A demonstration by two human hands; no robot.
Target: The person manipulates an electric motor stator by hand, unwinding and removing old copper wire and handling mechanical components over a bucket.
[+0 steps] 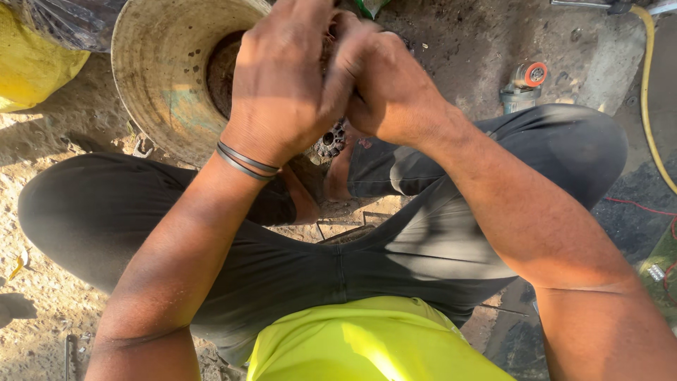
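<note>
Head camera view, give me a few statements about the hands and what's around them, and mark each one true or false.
1. The left hand wears thin dark bands at the wrist. True.
2. The two hands are far apart. False: the right hand presses against the left, both closed around a dark, holed object.
3. A worn round basin lies beyond the hands. True.
4. The person wears a red shirt. False: the shirt is bright yellow-green.
5. A yellow hose runs along the right edge. True.
</note>
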